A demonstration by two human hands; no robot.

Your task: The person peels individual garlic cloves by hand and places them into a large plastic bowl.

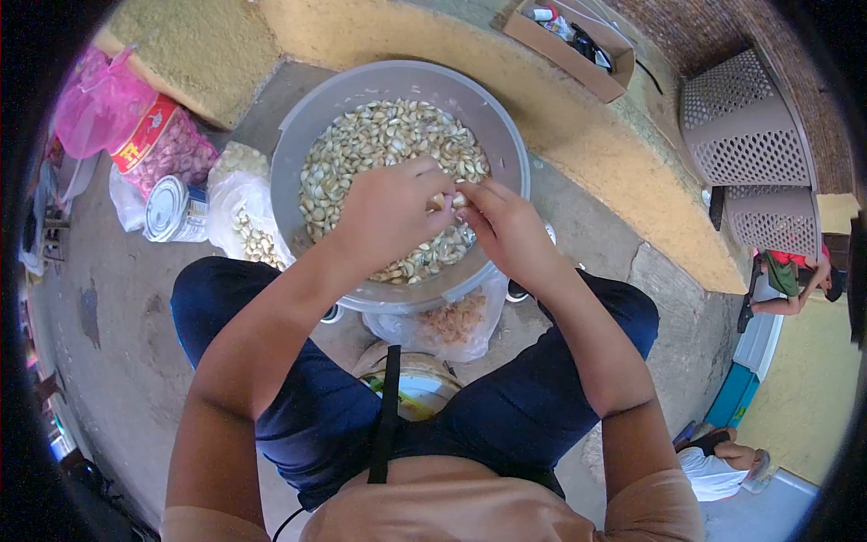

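Observation:
A large grey tub (287, 154) holds a heap of loose garlic cloves (393, 131) in front of me. Over its right half my two hands meet with their fingertips close together. My left hand (393, 203) is closed, thumb and fingers pinching a garlic clove (437, 202). Another pale clove (460, 200) sits between the pinched thumb and fingers of my right hand (506, 226). Whether anything more lies inside the curled fingers is hidden. A clear plastic bag (452, 325) with brownish skins lies just under the near rim.
Left of the tub stand an open bag of garlic cloves (257, 239), a white can (176, 210) and a pink mesh sack (176, 149). A cardboard box (569, 50) rests on the yellow ledge (578, 135). Grey perforated baskets (745, 126) and two other people appear at right.

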